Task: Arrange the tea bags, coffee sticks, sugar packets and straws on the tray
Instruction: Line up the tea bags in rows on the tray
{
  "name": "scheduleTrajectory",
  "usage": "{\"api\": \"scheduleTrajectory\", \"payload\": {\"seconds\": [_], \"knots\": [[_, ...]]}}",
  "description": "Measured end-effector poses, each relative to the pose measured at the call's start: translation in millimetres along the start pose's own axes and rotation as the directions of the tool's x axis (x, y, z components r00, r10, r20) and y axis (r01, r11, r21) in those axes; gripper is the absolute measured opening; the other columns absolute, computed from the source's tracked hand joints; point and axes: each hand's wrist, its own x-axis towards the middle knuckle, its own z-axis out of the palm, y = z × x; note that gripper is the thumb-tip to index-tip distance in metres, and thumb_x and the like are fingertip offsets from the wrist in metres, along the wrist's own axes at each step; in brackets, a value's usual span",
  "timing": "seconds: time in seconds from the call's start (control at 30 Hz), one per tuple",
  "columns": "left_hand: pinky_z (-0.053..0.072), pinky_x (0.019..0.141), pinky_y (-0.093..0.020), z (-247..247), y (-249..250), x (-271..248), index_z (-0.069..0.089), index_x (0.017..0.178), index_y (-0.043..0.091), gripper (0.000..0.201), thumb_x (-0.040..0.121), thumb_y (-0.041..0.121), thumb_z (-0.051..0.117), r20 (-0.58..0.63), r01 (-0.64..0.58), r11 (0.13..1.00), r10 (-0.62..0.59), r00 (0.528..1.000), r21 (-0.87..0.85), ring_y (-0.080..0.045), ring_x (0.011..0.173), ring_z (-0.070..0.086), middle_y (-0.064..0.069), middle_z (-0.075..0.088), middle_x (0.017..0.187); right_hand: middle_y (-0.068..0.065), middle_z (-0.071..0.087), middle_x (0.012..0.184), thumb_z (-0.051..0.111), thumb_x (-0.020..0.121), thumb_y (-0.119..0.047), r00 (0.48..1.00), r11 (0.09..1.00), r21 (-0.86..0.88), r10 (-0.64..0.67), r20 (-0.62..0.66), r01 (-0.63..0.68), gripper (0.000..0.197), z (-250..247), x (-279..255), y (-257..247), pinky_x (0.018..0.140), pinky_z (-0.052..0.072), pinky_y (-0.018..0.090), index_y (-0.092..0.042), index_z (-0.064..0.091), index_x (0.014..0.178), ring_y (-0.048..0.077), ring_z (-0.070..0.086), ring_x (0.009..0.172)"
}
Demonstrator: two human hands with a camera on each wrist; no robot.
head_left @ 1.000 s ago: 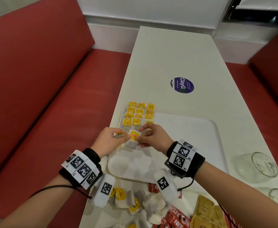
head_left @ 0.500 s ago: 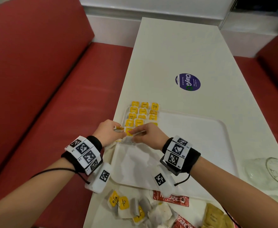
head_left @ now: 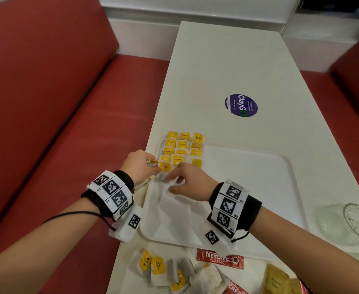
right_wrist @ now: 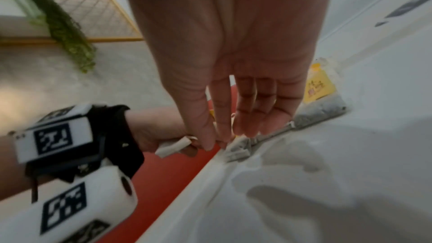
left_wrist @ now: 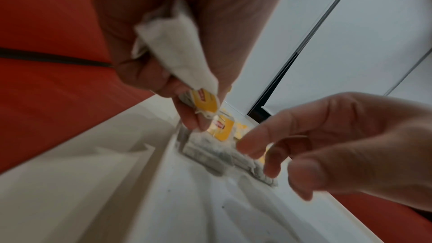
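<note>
Tea bags going down in rows at the white plastic tray's (head_left: 248,166) far-left corner
The left hand (head_left: 139,166) pinches a bunch of yellow-tagged paper tea bags (left_wrist: 187,66); the right hand (head_left: 188,181), fingers loosely spread, touches the newest grey tea bag (head_left: 163,174) lying by the yellow-tagged rows (head_left: 182,148); its fingertips blur; loose sachets at the near table edge are cut off

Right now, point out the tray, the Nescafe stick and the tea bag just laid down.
tray (head_left: 259,187): head view, bare floor.
Nescafe stick (head_left: 218,260): head view, printed middle.
tea bag (head_left: 165,167): head view, yellow tag.
</note>
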Motion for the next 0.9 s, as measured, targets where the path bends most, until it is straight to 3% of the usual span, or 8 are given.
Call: {"api": "scheduleTrajectory", "payload": {"seconds": [0.1,0.27,0.4,0.5,0.6,0.67,0.77,0.9], "knots": [[0.043,0.081,-0.029,-0.2,1.4,-0.4,0.069,0.108,0.013,0.036,0.079,0.034,0.073,0.001,0.005,1.0,-0.005,1.0,0.004,-0.027,0.106,0.058,-0.011,0.067,0.111,0.009,0.051,0.12,0.064,0.085,-0.023,0.998,0.996,-0.087,0.001,0.058,0.004,0.038,5.5,-0.4,0.7,0.087,0.041,0.027,-0.013,0.062,0.121,0.022,0.055,0.103],[0.043,0.077,-0.028,-1.5,2.7,-4.1,0.071,0.091,0.012,0.024,0.08,0.034,0.072,-0.015,-0.025,1.0,0.025,1.0,-0.002,-0.027,0.1,0.059,-0.011,0.067,0.099,0.01,0.053,0.121,0.061,0.087,-0.025,0.998,0.982,-0.186,-0.012,0.059,0.023,0.04,9.9,2.9,0.7,0.083,0.036,0.024,-0.012,0.059,0.124,0.023,0.052,0.105],[0.046,0.068,-0.033,-11.4,-0.7,-10.6,0.065,0.077,0.008,0.036,0.078,0.043,0.072,-0.025,-0.011,0.997,0.009,1.0,-0.073,-0.027,0.078,0.06,-0.01,0.064,0.076,0.008,0.054,0.115,0.064,0.085,-0.023,1.0,0.998,-0.058,-0.007,0.005,0.007,0.034,3.7,-3.1,0.6,0.079,0.041,0.022,-0.014,0.062,0.118,0.021,0.058,0.095],[0.037,0.056,-0.027,-18.5,0.2,-23.2,0.063,0.072,0.008,0.043,0.083,0.05,0.064,-0.056,-0.059,0.983,0.05,0.997,-0.171,-0.014,0.057,0.049,0.002,0.053,0.057,0.004,0.061,0.105,0.065,0.085,-0.023,0.996,0.997,0.071,-0.032,-0.08,0.038,0.024,-5.7,-15.6,-3.1,0.081,0.048,0.025,-0.015,0.067,0.107,0.017,0.062,0.086],[0.044,0.068,-0.03,-15.7,9.5,-41.1,0.07,0.072,0.016,0.039,0.085,0.05,0.059,0.014,-0.067,0.815,0.092,0.996,-0.575,-0.012,0.061,0.055,0.002,0.063,0.063,-0.004,0.067,0.09,0.061,0.088,-0.031,0.991,0.966,0.254,-0.015,-0.135,0.049,0.016,-13.3,-33.7,-11.8,0.071,0.048,0.018,-0.018,0.069,0.096,0.009,0.061,0.077],[0.045,0.061,-0.029,-11.1,21.7,-53.9,0.069,0.077,0.011,0.037,0.09,0.043,0.054,0.111,0.046,0.657,0.058,0.992,-0.753,-0.012,0.057,0.055,0.001,0.063,0.062,-0.006,0.066,0.082,0.059,0.089,-0.033,0.99,0.924,0.378,-0.001,-0.141,0.055,0.015,-15.6,-44.8,-17.2,0.06,0.043,0.011,-0.021,0.067,0.091,0.005,0.061,0.07],[0.035,0.041,-0.018,-6.2,38.2,-70.9,0.064,0.081,0.006,0.037,0.094,0.038,0.049,0.254,0.192,0.515,0.051,0.966,-0.835,-0.009,0.045,0.043,-0.002,0.053,0.06,-0.003,0.065,0.081,0.065,0.086,-0.031,0.978,0.885,0.459,0.022,-0.205,0.077,0.014,-16.7,-57.7,-19.4,0.061,0.041,0.012,-0.02,0.066,0.096,0.006,0.058,0.067],[0.03,0.036,-0.017,-1.3,48.3,-88.9,0.061,0.093,0.006,0.037,0.094,0.04,0.048,0.368,0.306,0.419,0.075,0.927,-0.855,-0.009,0.042,0.039,-0.003,0.052,0.063,-0.01,0.061,0.081,0.07,0.082,-0.02,0.95,0.919,0.349,-0.076,-0.302,0.184,0.019,-22.4,-77.3,-20.8,0.061,0.041,0.009,-0.02,0.064,0.1,0.002,0.054,0.067]]}}
